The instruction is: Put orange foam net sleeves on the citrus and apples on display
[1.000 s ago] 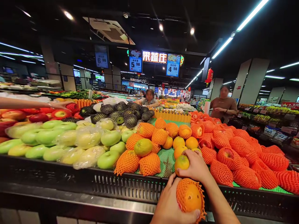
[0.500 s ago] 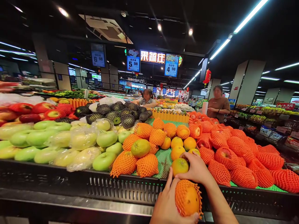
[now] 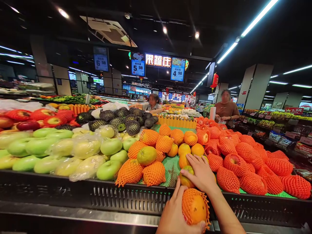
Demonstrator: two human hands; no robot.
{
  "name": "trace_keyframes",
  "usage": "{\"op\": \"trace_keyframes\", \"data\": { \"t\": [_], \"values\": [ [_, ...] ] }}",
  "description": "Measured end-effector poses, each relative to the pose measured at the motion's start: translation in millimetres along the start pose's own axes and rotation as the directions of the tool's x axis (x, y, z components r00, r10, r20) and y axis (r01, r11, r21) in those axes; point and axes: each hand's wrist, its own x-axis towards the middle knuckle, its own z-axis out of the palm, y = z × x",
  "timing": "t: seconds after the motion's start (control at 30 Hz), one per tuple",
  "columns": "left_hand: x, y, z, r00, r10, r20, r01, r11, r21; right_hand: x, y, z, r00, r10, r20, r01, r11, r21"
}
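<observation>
My left hand (image 3: 173,209) is wrapped round an orange in an orange foam net (image 3: 198,208), holding it in front of the bin's edge. The bare front of that fruit faces me. Just beyond it lies a greenish orange (image 3: 187,179), partly covered by my right hand (image 3: 201,171). My right hand is palm down with its fingers stretched forward over the loose oranges (image 3: 184,149), and its thumb lies across the greenish one. The fingertips of my left hand come close to that fruit; I cannot tell whether they touch it.
Green apples (image 3: 109,169), some bagged, fill the left side, with dark netted fruit (image 3: 133,126) behind. Red-netted apples (image 3: 252,183) are heaped at right. A black slotted bin wall (image 3: 126,196) runs along the front. Two people (image 3: 225,107) stand beyond the fruit.
My right hand has shifted forward and flattened, its fingers going from curled round the greenish orange to stretched over the fruit behind. My left hand keeps holding the netted orange.
</observation>
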Motion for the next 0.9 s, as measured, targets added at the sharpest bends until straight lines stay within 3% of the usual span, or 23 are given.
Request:
{"op": "trace_keyframes", "data": {
  "t": [0.33,0.4,0.43,0.47,0.53,0.57,0.6,0.63,0.67,0.7,0.83,0.9],
  "values": [
    [2.7,-5.2,2.0,1.000,0.021,0.000,-0.021,1.000,0.020,-2.3,0.2,3.9,0.993,-0.042,-0.113,0.040,0.999,-0.019],
    [2.1,-6.8,5.1,1.000,0.017,-0.015,-0.017,0.999,0.032,-3.6,2.3,4.3,0.976,-0.056,-0.211,0.072,0.995,0.069],
    [1.6,-7.8,6.9,1.000,0.017,-0.023,-0.016,0.999,0.032,-5.8,4.1,4.3,0.947,-0.046,-0.317,0.092,0.987,0.131],
    [1.0,-9.3,8.5,0.999,0.019,-0.036,-0.018,0.999,0.028,-9.4,6.6,4.0,0.889,-0.010,-0.458,0.111,0.974,0.196],
    [-0.2,-14.0,11.0,0.997,0.045,-0.069,-0.044,0.999,0.008,-21.6,13.9,3.5,0.673,0.136,-0.727,0.131,0.945,0.299],
    [-0.8,-17.2,11.5,0.993,0.071,-0.090,-0.072,0.997,-0.008,-29.9,18.6,3.6,0.551,0.220,-0.805,0.117,0.934,0.336],
    [-1.3,-20.8,11.5,0.988,0.101,-0.113,-0.104,0.994,-0.025,-39.2,23.7,4.2,0.461,0.289,-0.839,0.086,0.926,0.367],
    [-1.9,-24.3,11.0,0.982,0.132,-0.136,-0.139,0.990,-0.039,-48.8,28.9,5.5,0.418,0.335,-0.844,0.046,0.920,0.388],
    [-2.7,-27.2,10.0,0.973,0.162,-0.162,-0.172,0.984,-0.050,-58.3,33.9,7.7,0.423,0.359,-0.832,0.007,0.917,0.399],
    [-3.7,-29.3,8.5,0.964,0.190,-0.186,-0.203,0.978,-0.055,-67.1,38.1,10.8,0.461,0.360,-0.811,-0.023,0.918,0.395],
    [-12.1,-24.7,1.0,0.924,0.227,-0.306,-0.252,0.967,-0.043,-88.9,44.1,27.9,0.727,0.170,-0.666,0.004,0.968,0.252],
    [-18.8,-17.4,-3.0,0.895,0.224,-0.385,-0.255,0.967,-0.030,-91.1,42.0,33.4,0.808,0.087,-0.583,0.029,0.982,0.187]
  ]
}}
